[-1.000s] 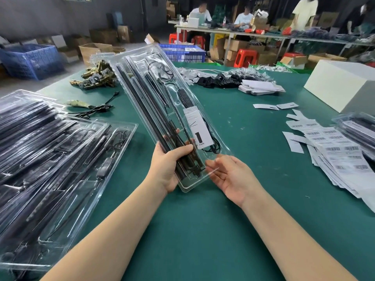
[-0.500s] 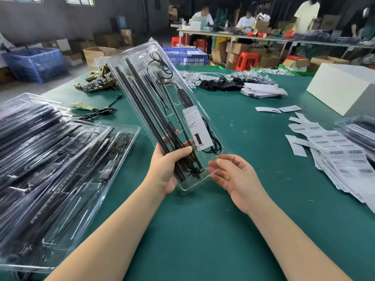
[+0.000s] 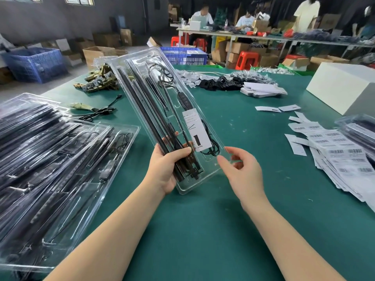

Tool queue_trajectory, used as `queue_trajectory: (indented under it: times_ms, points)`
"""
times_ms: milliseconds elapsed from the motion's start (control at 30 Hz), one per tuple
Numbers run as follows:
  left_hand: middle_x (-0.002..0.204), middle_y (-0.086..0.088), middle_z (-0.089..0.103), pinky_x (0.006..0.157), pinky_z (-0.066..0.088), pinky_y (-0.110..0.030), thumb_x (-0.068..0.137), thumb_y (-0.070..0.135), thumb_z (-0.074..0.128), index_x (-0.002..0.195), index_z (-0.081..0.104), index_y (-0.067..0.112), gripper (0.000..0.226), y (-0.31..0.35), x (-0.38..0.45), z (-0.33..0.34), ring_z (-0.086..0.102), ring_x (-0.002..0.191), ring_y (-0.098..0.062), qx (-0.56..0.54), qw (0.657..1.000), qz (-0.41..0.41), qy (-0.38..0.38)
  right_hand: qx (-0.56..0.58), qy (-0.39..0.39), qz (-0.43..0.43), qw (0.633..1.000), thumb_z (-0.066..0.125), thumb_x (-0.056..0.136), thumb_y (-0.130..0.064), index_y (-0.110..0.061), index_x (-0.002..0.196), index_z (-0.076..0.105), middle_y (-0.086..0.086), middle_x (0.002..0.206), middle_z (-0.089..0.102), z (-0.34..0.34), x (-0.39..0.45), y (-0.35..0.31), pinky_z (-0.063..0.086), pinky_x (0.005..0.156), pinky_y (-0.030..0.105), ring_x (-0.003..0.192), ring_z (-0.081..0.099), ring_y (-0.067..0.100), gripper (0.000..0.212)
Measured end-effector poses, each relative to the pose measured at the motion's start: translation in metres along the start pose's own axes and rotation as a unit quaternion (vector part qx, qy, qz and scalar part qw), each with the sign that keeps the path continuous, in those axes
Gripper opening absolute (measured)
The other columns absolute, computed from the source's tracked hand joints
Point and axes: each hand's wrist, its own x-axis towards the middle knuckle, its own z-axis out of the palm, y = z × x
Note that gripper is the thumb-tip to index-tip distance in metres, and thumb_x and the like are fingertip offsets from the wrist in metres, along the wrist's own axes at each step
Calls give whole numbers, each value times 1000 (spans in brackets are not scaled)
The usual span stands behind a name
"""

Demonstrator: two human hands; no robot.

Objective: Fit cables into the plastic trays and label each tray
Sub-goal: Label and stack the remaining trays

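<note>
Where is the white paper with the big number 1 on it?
In the head view, the white label sits inside the clear tray near the middle, just above the left hand holding the tray, beside the coiled black cable.

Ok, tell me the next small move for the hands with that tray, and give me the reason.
Probably lay the tray flat on the green table, then reach for a barcode label. The left hand grips its near end, tilted up off the table, with the rods and cable seated inside. The right hand is loose at its corner, gripping nothing, and the labels lie to the right.
</note>
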Motion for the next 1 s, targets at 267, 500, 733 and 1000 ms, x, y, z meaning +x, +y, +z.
queue_trajectory:
  times_ms: [267, 500, 733, 1000]
  points:
    - [89, -12, 75, 57, 57, -39, 77, -13, 65, 105, 58, 16, 41, -1, 0, 0, 73, 74, -25, 6, 999, -41, 6, -46, 15, -54, 997, 71, 84, -18, -28, 89, 77, -16, 75, 69, -16, 5, -5, 39, 64, 3, 70, 60, -6, 13]
    - [81, -15, 73, 58, 58, -39, 79, -13, 63, 106, 61, 5, 33, 3, -1, -1, 72, 67, -27, 48, 995, -88, -10, 142, -144, 118, 972, 71, 85, -19, -17, 102, 72, -6, 77, 75, -26, 9, -14, 34, 66, 20, 55, 56, -9, 18]
    - [84, -16, 72, 66, 60, -44, 79, -14, 61, 109, 61, 4, 36, -2, -4, 5, 71, 70, -28, 101, 987, -114, -50, 159, -139, 156, 965, 77, 78, -20, -18, 81, 76, -12, 71, 70, -22, 5, -14, 29, 62, 21, 45, 50, -8, 4]
    - [84, -16, 74, 60, 59, -41, 77, -16, 62, 104, 60, 7, 35, 0, -4, 2, 72, 70, -29, 111, 987, -103, -51, 163, -137, 176, 961, 79, 77, -19, -19, 81, 75, -13, 70, 69, -18, 2, -13, 29, 61, 22, 42, 49, -8, 5]
